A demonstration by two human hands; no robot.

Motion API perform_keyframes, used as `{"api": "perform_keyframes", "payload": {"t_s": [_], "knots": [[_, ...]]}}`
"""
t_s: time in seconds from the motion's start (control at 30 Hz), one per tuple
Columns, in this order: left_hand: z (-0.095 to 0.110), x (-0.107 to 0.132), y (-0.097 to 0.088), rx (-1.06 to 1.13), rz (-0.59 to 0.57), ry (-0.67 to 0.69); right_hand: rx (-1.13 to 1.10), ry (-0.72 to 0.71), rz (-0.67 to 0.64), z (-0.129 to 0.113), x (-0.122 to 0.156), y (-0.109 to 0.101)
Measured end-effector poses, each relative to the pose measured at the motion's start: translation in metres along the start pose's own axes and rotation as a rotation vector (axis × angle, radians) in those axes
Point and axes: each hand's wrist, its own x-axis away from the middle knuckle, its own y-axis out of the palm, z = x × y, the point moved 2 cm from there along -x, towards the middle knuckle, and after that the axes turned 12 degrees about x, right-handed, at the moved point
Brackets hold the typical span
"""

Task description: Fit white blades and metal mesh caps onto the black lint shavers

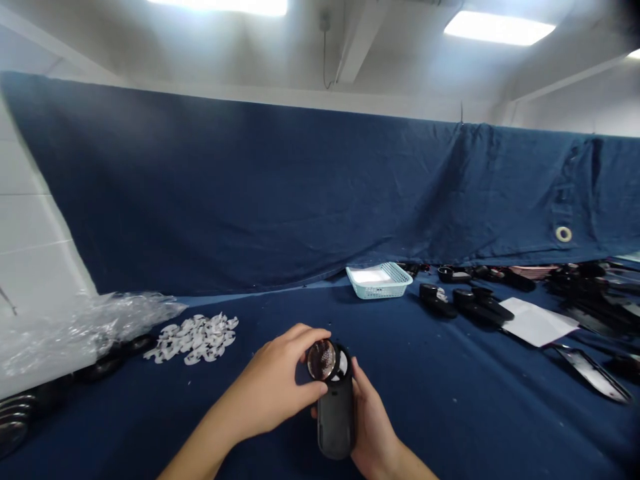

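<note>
My right hand (373, 420) is wrapped around a black handheld housing (336, 423) with a rounded lower end and a round opening at its top. White material shows inside that opening. Between the thumb and fingers of my left hand (273, 380) is a round, shiny disc with a dark perforated-looking face (321, 360). The disc overlaps the left side of the opening; I cannot tell whether it touches the rim. To the left, a pile of small white plastic parts (197, 339) lies on the dark blue cloth (280, 313).
Clear plastic wrap (90, 327) lies at the left, with black rounded parts (15, 420) along its edge. A light blue basket (383, 291) stands at the back. Several black housings (477, 305), a white sheet (539, 321) and dark parts crowd the right. A blue curtain (250, 193) hangs behind.
</note>
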Motion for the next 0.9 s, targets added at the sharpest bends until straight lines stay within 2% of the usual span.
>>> {"api": "perform_keyframes", "payload": {"t_s": [0.1,0.3,0.43,0.6,0.9], "knots": [[0.003,0.002,0.002,-0.02,0.035,0.024,-0.031,-0.012,-0.008,-0.003,0.005,-0.001],[0.015,0.009,0.007,-0.043,0.08,0.074,-0.078,-0.009,-0.148,-0.008,0.012,0.001],[0.021,0.012,0.012,-0.142,0.105,0.102,-0.063,0.007,-0.181,-0.008,0.015,0.001],[0.018,0.012,0.017,-0.238,0.099,0.106,-0.062,0.023,-0.188,-0.007,0.016,0.001],[0.012,0.01,0.019,-0.282,0.069,0.072,-0.059,0.013,-0.234,-0.007,0.014,-0.005]]}}
